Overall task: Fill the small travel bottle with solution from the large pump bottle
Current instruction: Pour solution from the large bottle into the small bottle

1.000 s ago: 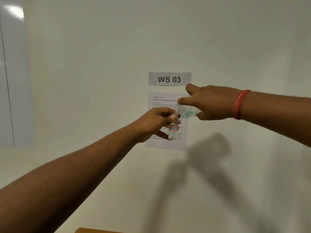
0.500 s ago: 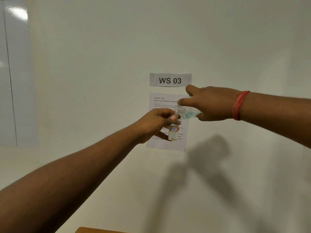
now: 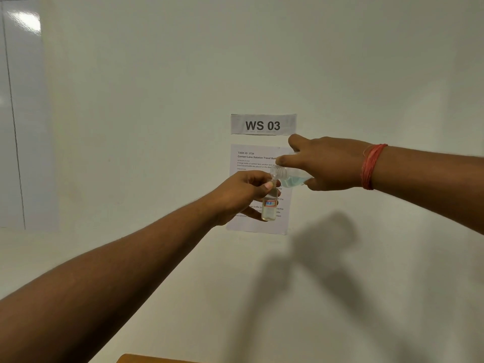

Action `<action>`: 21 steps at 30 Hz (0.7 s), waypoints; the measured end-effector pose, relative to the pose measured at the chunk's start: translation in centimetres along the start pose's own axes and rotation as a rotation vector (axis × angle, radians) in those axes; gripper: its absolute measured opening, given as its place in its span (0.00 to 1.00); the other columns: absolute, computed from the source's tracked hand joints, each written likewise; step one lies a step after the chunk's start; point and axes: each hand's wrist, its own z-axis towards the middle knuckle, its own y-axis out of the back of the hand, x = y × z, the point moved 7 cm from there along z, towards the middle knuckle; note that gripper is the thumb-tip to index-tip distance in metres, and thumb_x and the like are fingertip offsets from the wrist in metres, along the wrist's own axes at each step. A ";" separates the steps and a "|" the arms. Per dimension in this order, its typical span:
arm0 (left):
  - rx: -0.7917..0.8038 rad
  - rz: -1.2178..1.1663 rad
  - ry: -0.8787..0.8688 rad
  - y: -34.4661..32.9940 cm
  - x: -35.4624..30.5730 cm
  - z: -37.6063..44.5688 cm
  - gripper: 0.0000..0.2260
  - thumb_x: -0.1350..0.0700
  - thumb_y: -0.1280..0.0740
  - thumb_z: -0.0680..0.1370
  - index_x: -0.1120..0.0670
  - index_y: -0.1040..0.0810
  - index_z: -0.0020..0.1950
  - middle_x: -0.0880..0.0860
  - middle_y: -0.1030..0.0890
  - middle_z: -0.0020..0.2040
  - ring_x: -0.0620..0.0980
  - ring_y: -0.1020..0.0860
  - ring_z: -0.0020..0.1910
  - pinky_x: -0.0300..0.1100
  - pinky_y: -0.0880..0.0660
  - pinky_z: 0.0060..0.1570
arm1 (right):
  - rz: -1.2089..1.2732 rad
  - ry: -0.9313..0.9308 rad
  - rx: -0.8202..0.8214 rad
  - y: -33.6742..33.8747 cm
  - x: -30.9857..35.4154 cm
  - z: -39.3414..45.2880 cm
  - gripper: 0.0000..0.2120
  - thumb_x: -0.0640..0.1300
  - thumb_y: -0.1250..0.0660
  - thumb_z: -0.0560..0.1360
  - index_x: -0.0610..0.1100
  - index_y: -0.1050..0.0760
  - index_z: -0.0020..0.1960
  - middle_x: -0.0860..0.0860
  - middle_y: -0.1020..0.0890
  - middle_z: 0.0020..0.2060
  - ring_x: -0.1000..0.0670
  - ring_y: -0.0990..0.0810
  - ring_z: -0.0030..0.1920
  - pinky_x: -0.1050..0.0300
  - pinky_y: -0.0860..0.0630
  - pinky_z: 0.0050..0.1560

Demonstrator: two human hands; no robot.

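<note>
We hold the small travel bottle [image 3: 269, 205] upright in our left hand [image 3: 245, 195], its mouth under the tilted large bottle [image 3: 288, 176] grasped by our right hand [image 3: 327, 163]. Recommend slow tilt, openings aligned.

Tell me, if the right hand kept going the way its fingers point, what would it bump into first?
Probably the left hand, which holds the small bottle upright just beyond the right hand and its tilted bottle. Depth is hard to judge from this single view.
</note>
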 end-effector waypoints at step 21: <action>0.006 0.004 -0.008 -0.7 0.9 0.2 0.11 0.56 0.37 0.85 0.57 0.20 0.63 0.56 0.16 0.58 0.55 0.18 0.59 0.59 0.17 0.52 | 0.094 -0.037 0.001 -1.9 0.0 -0.6 0.34 0.49 0.32 0.75 0.54 0.44 0.76 0.48 0.36 0.62 0.49 0.29 0.34 0.57 0.29 0.36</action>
